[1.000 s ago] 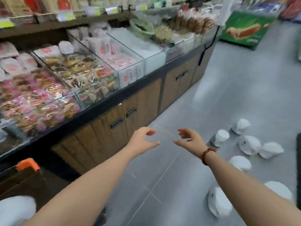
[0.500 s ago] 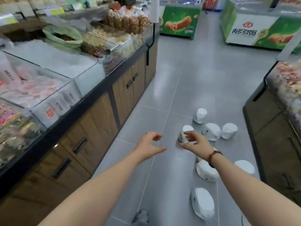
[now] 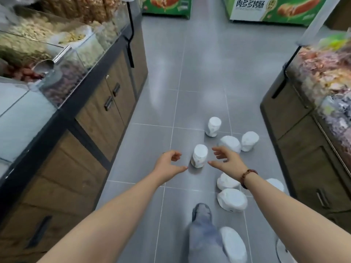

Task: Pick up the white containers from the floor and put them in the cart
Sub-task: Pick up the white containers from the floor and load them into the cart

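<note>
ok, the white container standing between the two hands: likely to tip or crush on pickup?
The white cylindrical container looks taller than wide, so a sideways nudge could probably tip it; several others already lie on their sides. Its wall seems dented, suggesting thin, crushable material. Left hand and right hand are open, either side, not yet touching.

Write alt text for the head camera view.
Two bare, open hands, left hand and right hand, reach toward a white container on the grey shop-aisle floor. More white containers lie scattered nearby; no cart is visible.

Single head view, looking steeply down the aisle floor (image 3: 199, 76) from standing height
</note>
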{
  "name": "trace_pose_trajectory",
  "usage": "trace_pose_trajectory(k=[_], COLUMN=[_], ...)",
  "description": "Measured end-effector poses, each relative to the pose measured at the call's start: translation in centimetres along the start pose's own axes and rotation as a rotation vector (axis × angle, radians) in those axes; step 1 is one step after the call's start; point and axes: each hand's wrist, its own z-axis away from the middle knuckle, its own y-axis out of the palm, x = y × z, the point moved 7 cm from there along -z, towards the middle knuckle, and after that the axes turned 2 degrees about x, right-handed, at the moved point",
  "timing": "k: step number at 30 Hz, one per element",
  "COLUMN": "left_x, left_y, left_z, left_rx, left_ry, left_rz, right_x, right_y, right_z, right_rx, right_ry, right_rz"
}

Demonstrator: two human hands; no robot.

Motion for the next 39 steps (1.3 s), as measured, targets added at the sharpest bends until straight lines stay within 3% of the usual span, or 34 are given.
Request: trace_pose_trajectory(k=[10,17,29,39], left_x=[-3.1,-0.7,16.9,29.0], left_y=[4.9,9.9,25.7,35.2], left_z=[-22.0,-31.1,-41.4,-47.6], left_rx=[0.062,0.069,0.122,0.085], left_ry=[-0.102,-0.212,-0.341,-0.352], left_rz=[-0.057,-0.043,0.030,-0.120], right_x=[-7.7,-14.0,-32.5,-42.1], right_y=[-7.6,-9.4,1.5,11.5], right_z=[-20.9,-30.8,-41.4,-51.8], right_rx=[0.158,0.212,0.280,0.517], right_ry=[0.071,0.177,0.320,-0.007], right_rz=[0.036,0.045,-0.001,0.500])
